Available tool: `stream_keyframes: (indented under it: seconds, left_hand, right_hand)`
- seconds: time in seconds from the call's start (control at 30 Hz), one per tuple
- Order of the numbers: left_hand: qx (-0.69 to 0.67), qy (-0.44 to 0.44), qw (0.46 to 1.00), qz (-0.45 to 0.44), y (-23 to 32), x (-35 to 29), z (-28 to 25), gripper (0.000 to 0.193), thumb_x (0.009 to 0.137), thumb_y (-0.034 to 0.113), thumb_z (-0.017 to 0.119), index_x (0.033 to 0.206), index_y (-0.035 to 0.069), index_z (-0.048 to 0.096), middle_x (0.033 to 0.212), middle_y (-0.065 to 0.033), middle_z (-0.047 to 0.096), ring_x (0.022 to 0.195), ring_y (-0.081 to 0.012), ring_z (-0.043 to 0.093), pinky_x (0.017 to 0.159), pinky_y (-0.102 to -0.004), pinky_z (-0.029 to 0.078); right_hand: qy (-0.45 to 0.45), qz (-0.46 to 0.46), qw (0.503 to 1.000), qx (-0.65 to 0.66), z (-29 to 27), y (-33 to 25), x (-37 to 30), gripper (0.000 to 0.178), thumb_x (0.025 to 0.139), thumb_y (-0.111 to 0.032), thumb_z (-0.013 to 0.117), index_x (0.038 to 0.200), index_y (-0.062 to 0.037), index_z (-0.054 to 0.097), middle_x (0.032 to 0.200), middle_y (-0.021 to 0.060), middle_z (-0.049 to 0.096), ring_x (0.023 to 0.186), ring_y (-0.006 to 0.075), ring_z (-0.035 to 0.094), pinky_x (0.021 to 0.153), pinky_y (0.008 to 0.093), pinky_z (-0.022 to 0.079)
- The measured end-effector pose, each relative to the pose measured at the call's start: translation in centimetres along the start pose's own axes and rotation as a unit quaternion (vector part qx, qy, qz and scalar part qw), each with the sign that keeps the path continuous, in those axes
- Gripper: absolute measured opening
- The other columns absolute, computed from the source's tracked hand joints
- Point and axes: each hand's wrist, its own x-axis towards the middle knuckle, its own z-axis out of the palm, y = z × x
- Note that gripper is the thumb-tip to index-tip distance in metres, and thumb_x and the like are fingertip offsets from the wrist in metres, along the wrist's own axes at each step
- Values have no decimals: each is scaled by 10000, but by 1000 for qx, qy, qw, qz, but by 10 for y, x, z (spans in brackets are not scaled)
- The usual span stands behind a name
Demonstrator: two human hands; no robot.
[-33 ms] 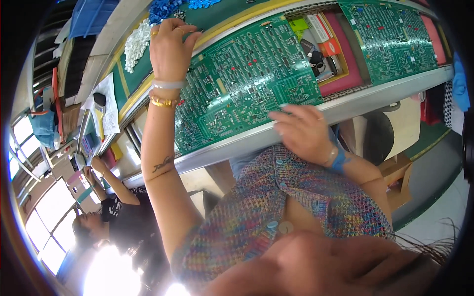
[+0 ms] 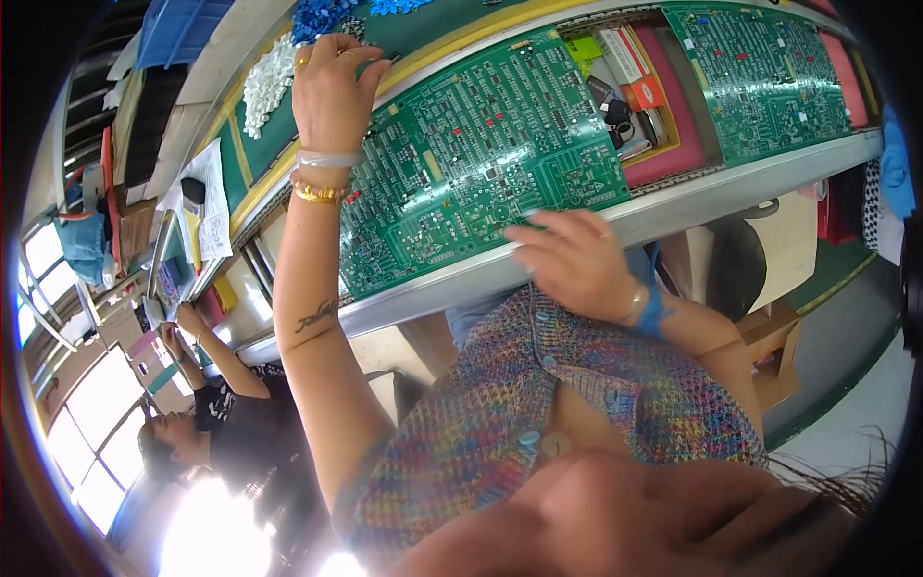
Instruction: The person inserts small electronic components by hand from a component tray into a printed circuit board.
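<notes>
Workshop bench [image 2: 423,37], green-topped: a circuit board [image 2: 481,173] lies left of a printed red-and-white carton [image 2: 630,65]. Left hand [image 2: 335,101] bends its fingers beside white parts [image 2: 264,87], contents impossible to tell; right hand's [image 2: 582,264] fingers, loosely parted, are near the board's front edge.

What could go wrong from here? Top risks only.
1. Mix-up: the white parts and dark blue parts lie close together beside the left hand, so a stray finger might mix them.
2. Snag: the bracelet on that wrist sits close to the board in view and might catch a component.
3. Bump: the right hand, by the board's near edge, might nudge it.
</notes>
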Motion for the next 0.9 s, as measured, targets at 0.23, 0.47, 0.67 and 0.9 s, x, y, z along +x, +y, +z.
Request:
stream_keyframes:
  seconds: [0.23,0.47,0.67,0.9]
  left_hand:
    - [60,11,998,-8,-25,10,14,90,700,170,754,786,144,748,846,-8,630,851,-256,579,745,-370,490]
    - [7,-94,995,-42,-25,14,8,113,741,171,725,796,74,705,957,-91,661,1010,-311,571,797,-347,478]
    - [-65,19,980,188,-23,-23,-41,164,709,123,692,871,117,711,901,-21,644,872,-235,611,730,-341,513]
    - [-147,-97,943,281,-9,-77,-41,295,656,114,609,939,69,679,958,-54,641,908,-221,636,708,-308,541]
  right_hand:
    - [-67,-70,995,-12,45,-24,29,283,830,-161,529,1086,-60,597,1225,81,579,1198,243,488,973,405,380]
    - [-108,-60,992,-38,52,-36,29,305,838,-169,524,1111,-49,591,1237,71,577,1208,242,477,977,395,370]
    - [-137,-37,989,-51,47,-31,24,405,761,-208,659,1140,-86,591,1318,32,540,1216,212,468,983,392,357]
    - [-108,-23,993,-39,39,-24,21,281,820,-158,545,1077,-69,614,1243,46,590,1156,219,518,944,374,385]
